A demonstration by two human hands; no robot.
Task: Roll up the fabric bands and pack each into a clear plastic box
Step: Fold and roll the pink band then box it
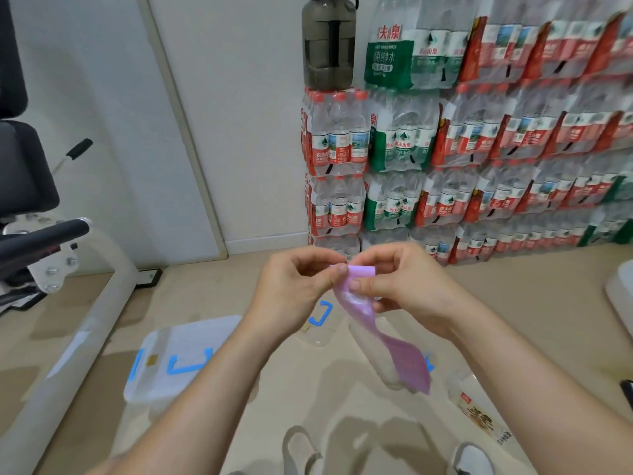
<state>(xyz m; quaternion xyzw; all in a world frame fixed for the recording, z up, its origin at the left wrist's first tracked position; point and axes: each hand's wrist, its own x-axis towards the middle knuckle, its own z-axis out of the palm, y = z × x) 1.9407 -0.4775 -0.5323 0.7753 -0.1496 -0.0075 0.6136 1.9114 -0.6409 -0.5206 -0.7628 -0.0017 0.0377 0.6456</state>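
A pink fabric band [397, 351] hangs in the air in front of me, its top end curled into a small roll at my fingertips. My left hand [294, 289] pinches the roll's left side and my right hand [400, 286] pinches its right side. The loose tail drops down and to the right. On the floor at lower left lies a clear plastic box [171, 358] with blue clips. A second clear box [380, 358] sits behind the hanging band, partly hidden by it.
Stacked packs of water bottles [479, 149] fill the far wall, with a dark jug [328, 42] on top. White exercise equipment [68, 303] with black pads stands at left. A packaged item [479, 416] lies at lower right. My slippers [472, 457] show at the bottom edge.
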